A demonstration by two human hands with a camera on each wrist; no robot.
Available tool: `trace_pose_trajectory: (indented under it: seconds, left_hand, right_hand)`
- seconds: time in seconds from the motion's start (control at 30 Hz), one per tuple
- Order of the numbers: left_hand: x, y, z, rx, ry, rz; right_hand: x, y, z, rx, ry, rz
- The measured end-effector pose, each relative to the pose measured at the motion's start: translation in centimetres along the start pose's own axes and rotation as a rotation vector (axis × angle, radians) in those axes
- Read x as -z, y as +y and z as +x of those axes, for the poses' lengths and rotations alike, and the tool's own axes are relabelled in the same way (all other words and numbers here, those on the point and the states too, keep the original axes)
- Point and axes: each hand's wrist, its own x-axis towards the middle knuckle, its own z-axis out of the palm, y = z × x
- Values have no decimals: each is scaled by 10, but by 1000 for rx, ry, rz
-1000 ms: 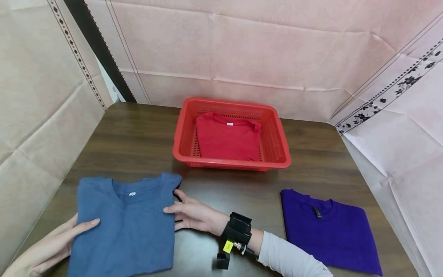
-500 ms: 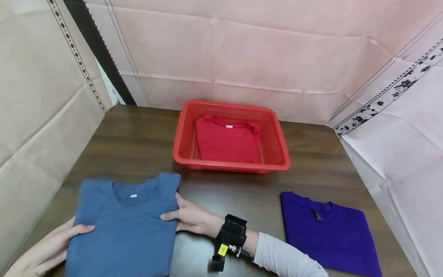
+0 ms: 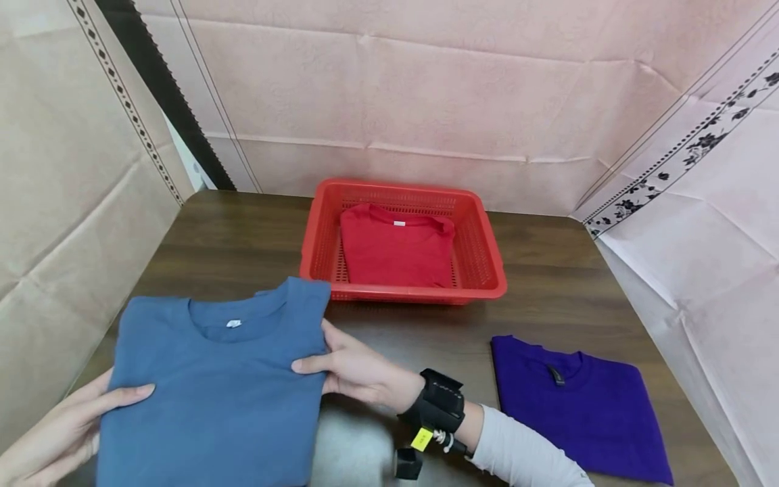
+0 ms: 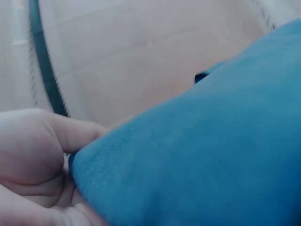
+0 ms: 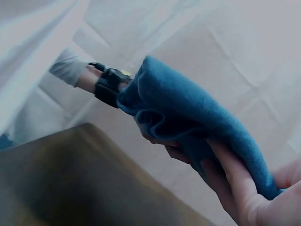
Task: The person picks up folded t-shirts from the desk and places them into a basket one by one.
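A folded blue T-shirt [image 3: 219, 392], its collar facing away, is held by both hands at its sides. My left hand [image 3: 67, 419] grips the left edge, thumb on top and the other fingers beneath. On the opposite edge my right hand [image 3: 365, 372] pinches the cloth the same way, thumb lying over the fabric. In the right wrist view the folded layers of the T-shirt [image 5: 188, 108] show raised above the table, with fingers under them. The left wrist view shows the cloth [image 4: 197, 155] tucked into the left hand [image 4: 42, 160].
A red plastic basket [image 3: 310, 250] stands at the back middle of the wooden table [image 3: 243, 237], with a folded red T-shirt [image 3: 398, 250] inside. A folded purple T-shirt [image 3: 578, 406] lies at the right. Pale cloth sheets [image 3: 395, 101] hang around the table.
The right hand has closed on the blue T-shirt's right edge. Both hands have lifted the T-shirt off the table, and its right shoulder now overlaps the basket's corner in view.
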Motion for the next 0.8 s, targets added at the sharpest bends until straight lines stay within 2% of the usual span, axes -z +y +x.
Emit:
trace_pose_trajectory:
  seconds: [0.03,0.2,0.27,0.37,0.43,0.5,0.6,0.8]
  left_hand:
    - [-8,5,2,-20,-16,-10]
    - [-46,27,18,-154,-271,-166]
    - [-61,36,27,-201,-313,-179]
    - [-78,48,42,-246,-258,-96]
    - [-88,56,53,-248,-195,-39]
    - [-95,63,66,-252,-166,0]
    - [-106,73,85,-249,-141,23]
    - [-128,98,123,-241,-96,16]
  right_hand:
    - [2,-7,-4,6,-7,-6]
    - [16,-39,-24,44,-22,-34]
    - [23,-51,-31,61,-26,-31]
    - [33,-67,-40,81,-24,-24]
    - [40,-75,-46,96,-14,-17]
    - [47,-82,-51,112,9,-10]
    - [59,-93,-59,136,51,-12]
    - [83,-121,-68,191,159,-82]
